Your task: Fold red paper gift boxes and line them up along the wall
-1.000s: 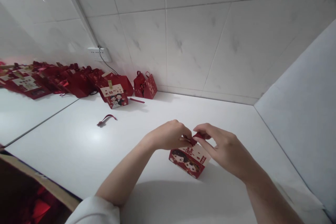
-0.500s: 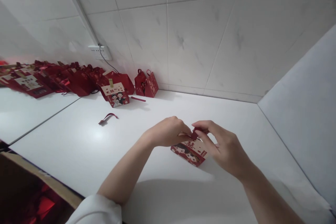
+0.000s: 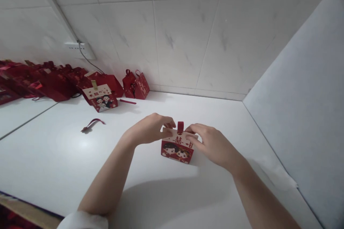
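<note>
A small red and cream gift box [image 3: 177, 150] with two cartoon faces stands upright on the white table [image 3: 145, 186]. A dark red ribbon loop [image 3: 180, 126] sticks up from the middle of its top edge. My left hand [image 3: 150, 128] pinches the top left corner between thumb and fingers. At the top right corner, my right hand [image 3: 209, 143] grips the box the same way, thumb in front and fingers behind. The fingertips behind the box are partly hidden.
Several red gift boxes [image 3: 56, 82] crowd the back left, one with a cartoon couple [image 3: 103, 98] in front. Two small red boxes [image 3: 135, 85] lean by the wall. Loose ribbon strips [image 3: 92, 124] lie on the left. A cable hangs from the socket [image 3: 80, 50]. A pale panel [image 3: 292, 89] borders the right.
Both hands have left the ribbon and moved down to the box's top corners. The loop now stands free, and the box has turned to face me more squarely. The view has shifted right.
</note>
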Motion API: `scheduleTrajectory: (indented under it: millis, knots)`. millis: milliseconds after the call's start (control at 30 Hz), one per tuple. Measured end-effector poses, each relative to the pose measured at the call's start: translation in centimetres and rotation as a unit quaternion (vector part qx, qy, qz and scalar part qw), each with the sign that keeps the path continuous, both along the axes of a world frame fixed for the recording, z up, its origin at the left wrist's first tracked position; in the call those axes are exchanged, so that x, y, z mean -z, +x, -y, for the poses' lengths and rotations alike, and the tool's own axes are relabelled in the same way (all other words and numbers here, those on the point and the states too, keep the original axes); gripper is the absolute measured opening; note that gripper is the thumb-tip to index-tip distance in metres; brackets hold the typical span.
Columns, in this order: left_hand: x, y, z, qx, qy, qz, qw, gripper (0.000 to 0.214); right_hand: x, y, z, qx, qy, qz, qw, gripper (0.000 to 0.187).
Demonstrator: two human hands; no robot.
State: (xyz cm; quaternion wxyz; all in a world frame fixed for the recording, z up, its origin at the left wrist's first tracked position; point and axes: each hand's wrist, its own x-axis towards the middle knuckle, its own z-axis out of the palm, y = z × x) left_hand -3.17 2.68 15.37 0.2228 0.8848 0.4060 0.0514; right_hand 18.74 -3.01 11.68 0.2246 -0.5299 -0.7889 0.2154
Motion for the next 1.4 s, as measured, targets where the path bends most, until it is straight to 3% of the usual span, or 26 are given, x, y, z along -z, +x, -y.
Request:
scheduleTrajectory:
  millis: [200, 467, 667, 833, 1167, 1400]
  knots:
    - [0.5, 1.5, 0.4, 0.025, 0.000, -0.013, 1.000, 0.019, -0.2, -0.2, 0.1, -0.004, 0.007, -0.033, 0.999, 0.013]
    - [1.0, 2.3, 0.5, 0.045, 0.101, -0.055, 0.992, 0.028, 0.5, -1.0, -0.3, -0.020, 0.066, -0.009, 0.998, 0.017]
    - [0.3, 1.1, 0.0, 0.072, 0.015, -0.046, 0.996, 0.024, 0.4, -0.9, -0.2, -0.020, 0.042, -0.023, 0.999, 0.014]
    - [0.1, 0.6, 0.0, 0.041, -0.019, -0.033, 0.998, 0.020, 0.5, -0.9, -0.1, -0.027, 0.041, -0.006, 0.999, 0.010]
    - [0.8, 2.0, 0.2, 0.063, 0.041, -0.001, 0.997, 0.032, 1.4, -1.4, -0.7, -0.046, 0.054, -0.062, 0.996, 0.017]
    - [0.8, 1.6, -0.4, 0.059, 0.021, 0.000, 0.998, 0.029, 1.2, -1.2, -0.7, -0.050, 0.015, -0.107, 0.993, 0.019]
